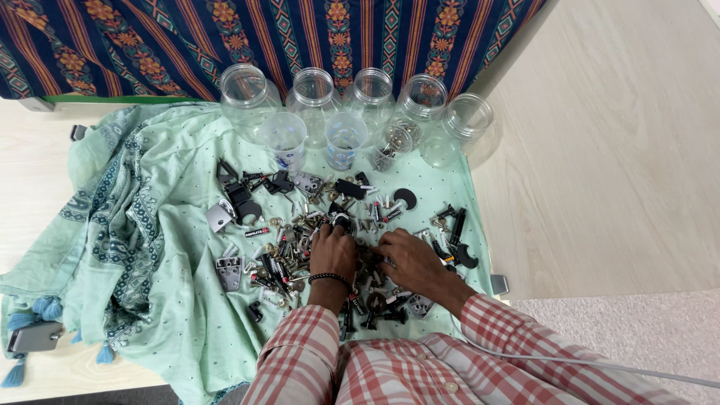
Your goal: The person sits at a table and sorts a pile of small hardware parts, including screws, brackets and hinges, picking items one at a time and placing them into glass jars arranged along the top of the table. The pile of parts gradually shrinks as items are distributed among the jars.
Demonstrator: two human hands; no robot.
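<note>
Pale wooden tabletop, its far edge draped with a dark patterned cloth; a mint-green scarf covers the middle and hangs over the left part. On the scarf, toward the near edge, lies a pile of hardware: screws, bolts, black clips and small metal brackets. The left hand, a dark bracelet at its wrist, rests palm down on the pile with its fingers curled among the pieces; whether they grip anything cannot be told. The right hand, just beside it, also lies flat on the pile, fingers spread loosely and pointing left; no held piece is visible. Clear jars stand in a row along the scarf's far edge, with two cups just before them. A phone lies at the near left corner.
</note>
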